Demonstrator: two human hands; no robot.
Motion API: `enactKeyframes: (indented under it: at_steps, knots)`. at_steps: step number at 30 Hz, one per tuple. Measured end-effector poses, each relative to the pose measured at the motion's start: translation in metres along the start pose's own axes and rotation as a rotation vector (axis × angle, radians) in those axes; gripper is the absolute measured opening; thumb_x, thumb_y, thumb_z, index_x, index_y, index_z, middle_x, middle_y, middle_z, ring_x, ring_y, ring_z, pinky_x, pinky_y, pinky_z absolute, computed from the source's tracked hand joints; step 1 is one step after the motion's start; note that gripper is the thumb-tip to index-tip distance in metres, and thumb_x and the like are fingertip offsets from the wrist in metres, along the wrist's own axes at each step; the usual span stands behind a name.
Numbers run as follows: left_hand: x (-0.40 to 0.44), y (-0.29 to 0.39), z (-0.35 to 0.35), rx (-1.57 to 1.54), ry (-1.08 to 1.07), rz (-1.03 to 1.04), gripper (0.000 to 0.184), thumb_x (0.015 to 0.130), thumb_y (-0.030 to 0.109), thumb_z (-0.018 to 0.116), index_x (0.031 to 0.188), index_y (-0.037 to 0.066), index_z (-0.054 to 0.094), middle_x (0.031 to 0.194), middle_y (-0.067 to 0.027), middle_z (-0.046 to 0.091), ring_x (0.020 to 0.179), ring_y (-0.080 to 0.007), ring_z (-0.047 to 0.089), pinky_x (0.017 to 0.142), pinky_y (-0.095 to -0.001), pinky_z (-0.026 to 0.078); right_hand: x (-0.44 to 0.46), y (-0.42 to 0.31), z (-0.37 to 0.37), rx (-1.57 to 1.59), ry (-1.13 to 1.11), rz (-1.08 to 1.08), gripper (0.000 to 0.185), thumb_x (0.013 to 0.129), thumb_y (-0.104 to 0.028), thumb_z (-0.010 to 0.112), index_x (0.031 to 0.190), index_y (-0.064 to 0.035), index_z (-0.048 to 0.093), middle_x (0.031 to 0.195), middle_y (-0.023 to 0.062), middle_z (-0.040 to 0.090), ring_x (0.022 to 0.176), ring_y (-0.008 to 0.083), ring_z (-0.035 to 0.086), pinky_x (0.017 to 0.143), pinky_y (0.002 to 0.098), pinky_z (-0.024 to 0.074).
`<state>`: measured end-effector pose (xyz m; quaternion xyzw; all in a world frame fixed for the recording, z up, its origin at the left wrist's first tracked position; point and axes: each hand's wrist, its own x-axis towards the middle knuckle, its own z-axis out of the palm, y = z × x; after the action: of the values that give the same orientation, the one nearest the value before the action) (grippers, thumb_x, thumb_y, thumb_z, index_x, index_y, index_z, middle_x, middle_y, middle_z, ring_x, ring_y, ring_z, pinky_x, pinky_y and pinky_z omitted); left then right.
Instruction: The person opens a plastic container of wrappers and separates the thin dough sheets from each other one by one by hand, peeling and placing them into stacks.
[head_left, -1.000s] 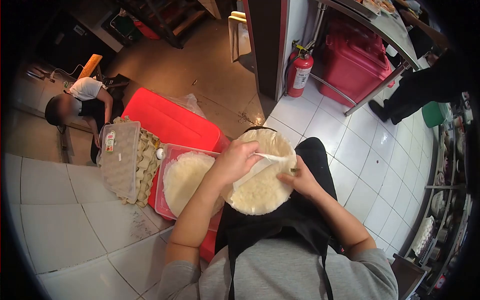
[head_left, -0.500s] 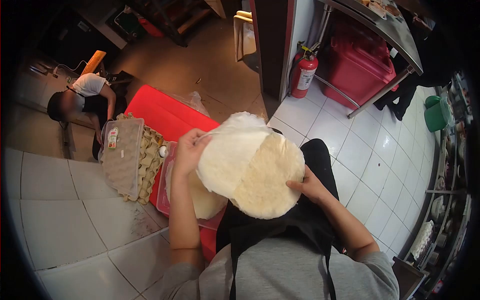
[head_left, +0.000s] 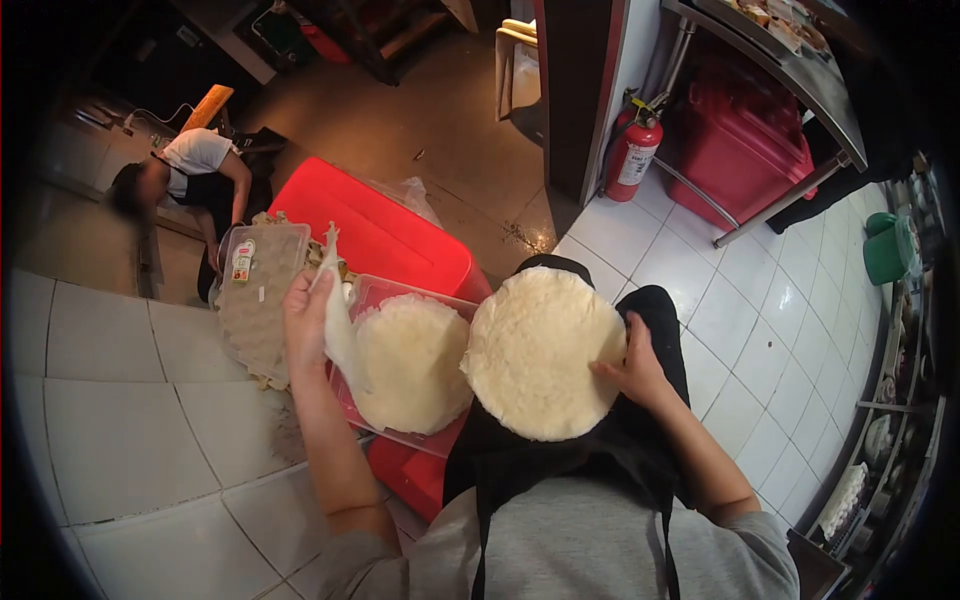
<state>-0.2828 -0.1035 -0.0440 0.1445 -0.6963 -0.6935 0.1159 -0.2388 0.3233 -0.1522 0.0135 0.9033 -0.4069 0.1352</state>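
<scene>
My left hand [head_left: 308,318] pinches a thin white dough wrapper [head_left: 340,325], which hangs limp and folded from the fingers over the left side of a plastic tray [head_left: 385,290]. In that tray lies a round pile of pale wrappers [head_left: 410,365]. My right hand [head_left: 640,368] grips the right edge of a round stack of cream-coloured wrappers [head_left: 545,355], thumb on top and the other fingers at the rim. This stack is over my lap, on the black apron.
A red container [head_left: 375,225] stands beyond the tray. Egg trays with a clear lid [head_left: 265,270] are at the left, near a bending person [head_left: 205,170]. A fire extinguisher [head_left: 634,155] and a pink bin [head_left: 735,140] stand at upper right; shelves line the right.
My left hand has peeled the white wrapper off the stack and carried it left to the tray. The stack's whole top now shows, with my right hand still at its edge.
</scene>
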Motion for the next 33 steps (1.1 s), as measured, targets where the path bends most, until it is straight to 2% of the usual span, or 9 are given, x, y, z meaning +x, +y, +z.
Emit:
enactKeyframes:
  at_steps: [1, 4, 8, 9, 12, 16, 19, 25, 33]
  knots:
    - [-0.004, 0.001, 0.012, -0.001, -0.016, -0.008, 0.01, 0.092, 0.018, 0.061, 0.091, 0.008, 0.058, 0.074, 0.0028, 0.06, 0.059, -0.002, 0.05, 0.052, -0.0185, 0.04, -0.002, -0.007, 0.0, -0.191, 0.126, -0.114, 0.081, 0.077, -0.021, 0.076, 0.138, 0.0033, 0.028, 0.123, 0.0229, 0.049, 0.119, 0.0333, 0.047, 0.099, 0.0414, 0.04]
    - [-0.023, -0.001, 0.07, 0.036, -0.078, -0.079, 0.013, 0.093, 0.021, 0.059, 0.098, 0.009, 0.058, 0.076, 0.0058, 0.056, 0.059, -0.0001, 0.046, 0.05, -0.0177, 0.037, -0.004, -0.033, -0.009, 0.019, 0.11, -0.35, 0.079, 0.078, -0.023, 0.075, 0.138, 0.003, 0.028, 0.124, 0.0229, 0.047, 0.121, 0.034, 0.043, 0.1, 0.0418, 0.0378]
    - [-0.061, -0.02, 0.16, -0.114, -0.369, -0.291, 0.021, 0.097, 0.026, 0.054, 0.11, 0.01, 0.052, 0.09, 0.0004, 0.057, 0.074, -0.0066, 0.055, 0.065, -0.0241, 0.05, -0.004, -0.046, -0.008, 1.253, -0.573, 0.193, 0.069, 0.093, -0.052, 0.048, 0.141, -0.0057, 0.031, 0.134, 0.0142, 0.046, 0.122, 0.029, 0.044, 0.1, 0.0475, 0.0367]
    - [-0.063, -0.029, 0.172, -0.258, -0.523, -0.39, 0.021, 0.099, 0.028, 0.05, 0.111, 0.01, 0.049, 0.092, -0.0017, 0.056, 0.076, -0.009, 0.057, 0.072, -0.0265, 0.052, 0.001, -0.041, -0.007, 1.328, -0.641, 0.279, 0.07, 0.095, -0.06, 0.034, 0.143, -0.0096, 0.03, 0.138, 0.012, 0.044, 0.123, 0.0268, 0.046, 0.099, 0.0502, 0.0389]
    - [-0.067, -0.058, 0.18, -0.149, -0.626, -0.254, 0.026, 0.1, 0.025, 0.048, 0.116, 0.005, 0.047, 0.094, -0.002, 0.055, 0.082, -0.0106, 0.058, 0.079, -0.0272, 0.051, 0.002, -0.03, -0.01, 1.547, -0.617, 0.337, 0.071, 0.094, -0.061, 0.035, 0.138, -0.0051, 0.036, 0.134, 0.0131, 0.048, 0.123, 0.0277, 0.047, 0.099, 0.0481, 0.0413]
    - [-0.086, -0.086, 0.172, -0.023, -0.77, -0.218, 0.023, 0.095, 0.014, 0.055, 0.113, 0.001, 0.05, 0.097, -0.0018, 0.054, 0.088, -0.0096, 0.055, 0.082, -0.0259, 0.05, -0.001, 0.0, -0.012, 1.336, -0.533, 0.313, 0.043, 0.097, -0.021, 0.051, 0.134, -0.0018, 0.043, 0.121, 0.0092, 0.058, 0.103, 0.023, 0.062, 0.084, 0.036, 0.0542]
    - [-0.105, -0.094, 0.172, 0.062, -0.832, -0.153, 0.028, 0.087, 0.008, 0.065, 0.112, 0.002, 0.053, 0.106, -0.0039, 0.053, 0.102, -0.013, 0.054, 0.088, -0.0284, 0.048, -0.002, 0.002, -0.014, 1.318, -0.504, 0.409, 0.045, 0.09, -0.001, 0.056, 0.133, -0.0023, 0.044, 0.113, 0.0075, 0.061, 0.093, 0.0169, 0.065, 0.077, 0.0275, 0.0561]
    - [-0.119, -0.071, 0.176, 0.319, -0.866, 0.089, 0.037, 0.077, 0.016, 0.075, 0.108, 0.006, 0.058, 0.111, -0.0099, 0.056, 0.112, -0.0269, 0.054, 0.094, -0.037, 0.046, -0.009, -0.005, -0.012, 1.174, -0.54, 0.262, 0.05, 0.087, -0.001, 0.062, 0.134, -0.0016, 0.043, 0.1, 0.0048, 0.064, 0.088, 0.0135, 0.064, 0.074, 0.026, 0.0558]
    - [-0.119, -0.08, 0.189, 0.301, -0.758, 0.053, 0.026, 0.08, 0.01, 0.072, 0.102, -0.001, 0.063, 0.107, -0.0076, 0.058, 0.097, -0.0169, 0.061, 0.082, -0.0306, 0.053, -0.006, -0.02, -0.011, 1.142, -0.428, 0.254, 0.044, 0.09, -0.006, 0.061, 0.131, -0.0014, 0.044, 0.093, 0.0041, 0.065, 0.083, 0.0139, 0.066, 0.074, 0.0284, 0.0549]
